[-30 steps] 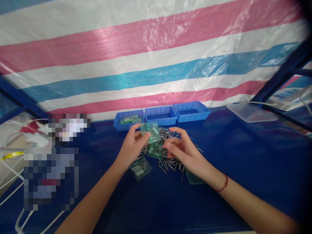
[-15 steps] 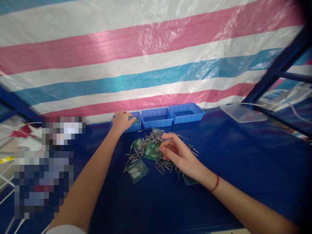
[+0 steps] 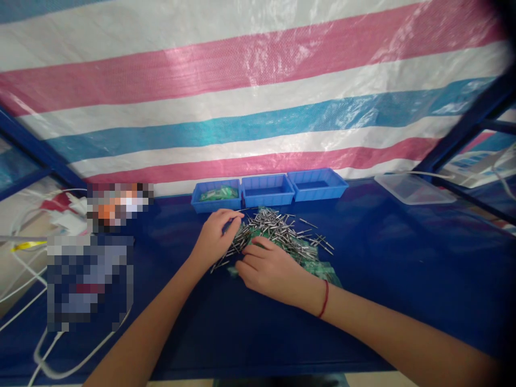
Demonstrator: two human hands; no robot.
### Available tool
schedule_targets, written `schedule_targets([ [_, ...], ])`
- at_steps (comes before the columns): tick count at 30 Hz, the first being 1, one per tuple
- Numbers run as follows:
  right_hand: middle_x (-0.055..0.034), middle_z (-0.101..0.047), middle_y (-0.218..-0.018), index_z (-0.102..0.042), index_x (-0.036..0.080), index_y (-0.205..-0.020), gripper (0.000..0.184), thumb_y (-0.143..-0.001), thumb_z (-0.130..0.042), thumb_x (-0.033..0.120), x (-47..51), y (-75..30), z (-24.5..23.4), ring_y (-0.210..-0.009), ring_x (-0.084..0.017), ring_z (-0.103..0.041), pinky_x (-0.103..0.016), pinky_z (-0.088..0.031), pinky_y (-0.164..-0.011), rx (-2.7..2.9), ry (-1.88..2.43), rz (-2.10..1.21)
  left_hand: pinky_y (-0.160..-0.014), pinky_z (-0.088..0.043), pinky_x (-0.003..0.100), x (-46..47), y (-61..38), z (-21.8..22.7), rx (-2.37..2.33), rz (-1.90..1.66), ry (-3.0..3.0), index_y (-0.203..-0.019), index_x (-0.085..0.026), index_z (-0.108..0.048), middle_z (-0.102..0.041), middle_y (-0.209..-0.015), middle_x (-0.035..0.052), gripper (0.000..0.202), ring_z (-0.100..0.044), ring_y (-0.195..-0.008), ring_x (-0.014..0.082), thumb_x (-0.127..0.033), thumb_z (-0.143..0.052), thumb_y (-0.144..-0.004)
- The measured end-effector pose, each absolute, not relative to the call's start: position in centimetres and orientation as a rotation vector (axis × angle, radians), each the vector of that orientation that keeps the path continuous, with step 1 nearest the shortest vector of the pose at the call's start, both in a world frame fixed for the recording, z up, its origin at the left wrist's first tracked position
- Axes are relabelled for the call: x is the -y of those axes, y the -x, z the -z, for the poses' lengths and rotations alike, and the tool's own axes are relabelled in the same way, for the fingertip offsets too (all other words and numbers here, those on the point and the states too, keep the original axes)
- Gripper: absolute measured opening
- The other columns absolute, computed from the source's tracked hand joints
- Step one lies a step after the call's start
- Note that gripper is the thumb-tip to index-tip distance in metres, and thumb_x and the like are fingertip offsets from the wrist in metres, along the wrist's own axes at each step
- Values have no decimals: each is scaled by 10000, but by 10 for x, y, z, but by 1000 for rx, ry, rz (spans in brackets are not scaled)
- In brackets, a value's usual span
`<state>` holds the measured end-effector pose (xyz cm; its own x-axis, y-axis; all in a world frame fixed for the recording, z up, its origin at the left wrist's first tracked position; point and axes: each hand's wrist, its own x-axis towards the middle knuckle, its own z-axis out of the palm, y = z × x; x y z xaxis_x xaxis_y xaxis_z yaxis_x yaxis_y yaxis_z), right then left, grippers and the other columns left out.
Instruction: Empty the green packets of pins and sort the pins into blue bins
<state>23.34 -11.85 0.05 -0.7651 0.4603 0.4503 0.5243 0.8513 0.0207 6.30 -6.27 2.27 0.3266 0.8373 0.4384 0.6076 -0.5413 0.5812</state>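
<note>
My left hand (image 3: 217, 236) hovers at the left edge of a pile of thin metal pins (image 3: 274, 226) that look like blind rivets. Its fingers reach forward, the thumb stands apart, and I see nothing in it. At the front of the pile, my right hand (image 3: 270, 269) curls its fingers over a small green plastic bag (image 3: 233, 272), of which just a corner shows. More green bags (image 3: 322, 269) lie among and beside the pins. Behind the pile, the left blue bin (image 3: 215, 206) contains several green bags.
Two more blue bins, one in the middle (image 3: 268, 200) and one at the right (image 3: 318, 191), line the back. A clear plastic lid (image 3: 415, 189) lies at the right on the blue table (image 3: 387, 279). White cables (image 3: 80, 371) and blurred-out items are on the left.
My left hand has come out of the left bin, back towards the pile, leaving the green bags there. My right hand has moved left and nearer, onto the bag at the front.
</note>
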Motion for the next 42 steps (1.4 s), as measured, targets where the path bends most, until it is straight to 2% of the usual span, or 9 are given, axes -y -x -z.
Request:
schedule_targets([
  [6,-69,-676,-966,-582,195,-1065,193,-951,-426,200,113,-270,-19,-867,-180,-623,-314,-473,-781,2099,962,-432,-798,-473,284,85,-73,-21,-947,-922,-2110,-1118,-177,-630,-637,-1075,83,314,-606,-959,196,-384,-494,-926],
  [11,48,-573,-662,-484,230,-1078,231,-904,-561,359,108,-276,-8,-515,-109,-504,-224,-383,-473,1670,1048,-982,-689,-447,269,96,-90,-11,-1027,-883,-1883,-1010,-159,-624,-608,-862,36,272,-553,-757,152,-383,-602,-858],
  [15,8,-624,-762,-548,215,-967,228,-855,-631,396,108,-274,-4,-674,-134,-587,-240,-465,-578,1573,918,-1182,-640,-430,251,100,-94,-7,-980,-916,-1516,-891,-160,-577,-576,-763,-2,283,-534,-697,130,-432,-629,-831],
  [20,-34,-687,-829,-660,209,-877,138,-872,-617,339,110,-279,-8,-739,-171,-634,-297,-511,-653,1721,977,-868,-638,-436,243,100,-95,-10,-918,-924,-1426,-952,-170,-588,-570,-768,-4,374,-553,-712,128,-491,-680,-784],
  [25,-40,-726,-979,-681,264,-1007,190,-876,-590,160,115,-284,-14,-937,-217,-645,-418,-511,-861,1916,831,-270,-502,-416,241,103,-96,-14,-829,-780,-1069,-1047,-152,-587,-608,-789,43,722,-570,-583,126,-793,-426,-759],
  [32,-82,-604,-1236,-675,269,-1053,245,-855,-578,161,118,-281,-20,-1164,-273,-525,-474,-460,-943,1982,900,-159,-568,-421,227,104,-94,-14,-904,-856,-1168,-918,-146,-604,-582,-704,-3,427,-549,-609,105,-523,-709,-748],
  [35,-75,-663,-938,-578,229,-1133,240,-909,-530,303,118,-279,-20,-824,-198,-620,-357,-517,-705,1732,1051,-612,-619,-449,258,101,-91,-12,-961,-964,-1340,-911,-157,-604,-586,-756,14,355,-557,-659,127,-501,-630,-826],
  [38,16,-593,-620,-489,206,-1163,375,-946,-411,501,117,-277,-20,-507,-133,-528,-259,-429,-477,1429,1094,-1311,-798,-470,321,101,-88,-13,-908,-1033,-1714,-961,-193,-657,-586,-933,58,211,-580,-873,184,-374,-582,-884],
  [42,14,-604,-707,-515,200,-1112,412,-849,-591,508,118,-275,-24,-542,-110,-559,-226,-433,-481,1148,973,-1742,-1011,-394,368,105,-87,-18,-865,-953,-2014,-991,-267,-708,-509,-1148,75,236,-529,-1104,211,-201,-496,-910],
])
